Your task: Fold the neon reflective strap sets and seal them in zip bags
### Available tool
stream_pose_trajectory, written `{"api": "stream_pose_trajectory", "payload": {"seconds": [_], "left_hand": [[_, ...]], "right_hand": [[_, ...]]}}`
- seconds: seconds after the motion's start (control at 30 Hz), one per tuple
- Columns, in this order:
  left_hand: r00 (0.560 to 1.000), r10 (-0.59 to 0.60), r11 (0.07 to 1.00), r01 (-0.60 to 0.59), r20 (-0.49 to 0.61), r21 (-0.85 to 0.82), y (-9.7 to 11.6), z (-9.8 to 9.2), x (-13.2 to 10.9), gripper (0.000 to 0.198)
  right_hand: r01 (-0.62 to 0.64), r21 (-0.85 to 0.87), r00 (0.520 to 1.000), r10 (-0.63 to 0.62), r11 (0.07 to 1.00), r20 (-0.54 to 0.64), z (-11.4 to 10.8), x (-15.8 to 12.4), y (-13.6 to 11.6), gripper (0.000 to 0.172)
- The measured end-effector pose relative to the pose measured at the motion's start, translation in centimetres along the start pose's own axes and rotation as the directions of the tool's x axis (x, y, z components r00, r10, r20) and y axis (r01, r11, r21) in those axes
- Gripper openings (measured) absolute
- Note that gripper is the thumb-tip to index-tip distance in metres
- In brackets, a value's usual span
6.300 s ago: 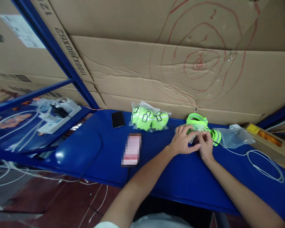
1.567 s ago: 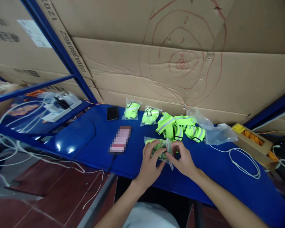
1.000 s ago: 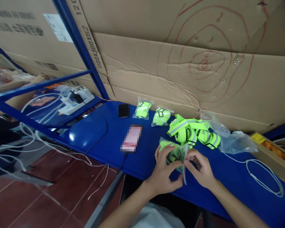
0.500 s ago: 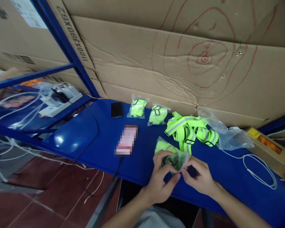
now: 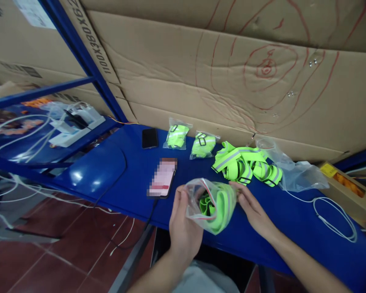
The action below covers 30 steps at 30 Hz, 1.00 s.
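Above the table's front edge, a clear zip bag [image 5: 198,211] with a red line along its mouth holds a coiled neon-yellow reflective strap [image 5: 222,209]. The bag's mouth gapes toward the left, with the coil showing inside. My left hand [image 5: 185,228] pinches the bag at the mouth's left edge. At the upper right, my right hand [image 5: 256,209] has thumb and fingers closed on the bag's other end. Just behind lies a heap of loose neon-yellow straps [image 5: 240,158] with black buckles. Two filled bags, a left one [image 5: 177,136] and a right one [image 5: 203,144], stand near the cardboard.
On the blue table [image 5: 134,171] are a lit phone [image 5: 163,179] with a cable and a dark phone [image 5: 149,138]. To the right are empty plastic bags [image 5: 305,177], a coiled white cable [image 5: 334,219] and a cardboard box [image 5: 347,191]. A cardboard wall [image 5: 171,81] rises behind.
The bag has turned so that its mouth now faces left and stands wide. My left hand has shifted left to its rim, and my right hand has moved up slightly along the other end.
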<state>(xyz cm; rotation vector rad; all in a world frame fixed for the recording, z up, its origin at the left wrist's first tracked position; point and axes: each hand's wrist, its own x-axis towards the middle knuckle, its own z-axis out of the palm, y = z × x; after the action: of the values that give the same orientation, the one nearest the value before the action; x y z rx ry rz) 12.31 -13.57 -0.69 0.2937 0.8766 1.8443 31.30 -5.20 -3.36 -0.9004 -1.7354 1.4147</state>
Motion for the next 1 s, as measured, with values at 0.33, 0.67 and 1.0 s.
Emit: {"api": "stream_pose_trajectory", "payload": {"seconds": [0.33, 0.67, 1.0], "left_hand": [[0.958, 0.16, 0.92, -0.231, 0.236, 0.316, -3.0, -2.4, 1.0, 0.023], [0.676, 0.005, 0.282, -0.708, 0.737, 0.647, -3.5, -4.8, 0.5, 0.015], [0.692, -0.037, 0.267, -0.689, 0.721, 0.674, -3.1, -4.6, 0.7, 0.015]], "right_hand": [[0.157, -0.601, 0.639, -0.545, 0.784, -0.543, -7.1, 3.0, -8.4, 0.033], [-0.231, -0.953, 0.639, -0.708, 0.195, -0.3, -15.9, 8.4, -19.9, 0.051], [-0.597, -0.789, 0.658, -0.472, 0.149, -0.587, -23.4, 9.0, -17.8, 0.031]]}}
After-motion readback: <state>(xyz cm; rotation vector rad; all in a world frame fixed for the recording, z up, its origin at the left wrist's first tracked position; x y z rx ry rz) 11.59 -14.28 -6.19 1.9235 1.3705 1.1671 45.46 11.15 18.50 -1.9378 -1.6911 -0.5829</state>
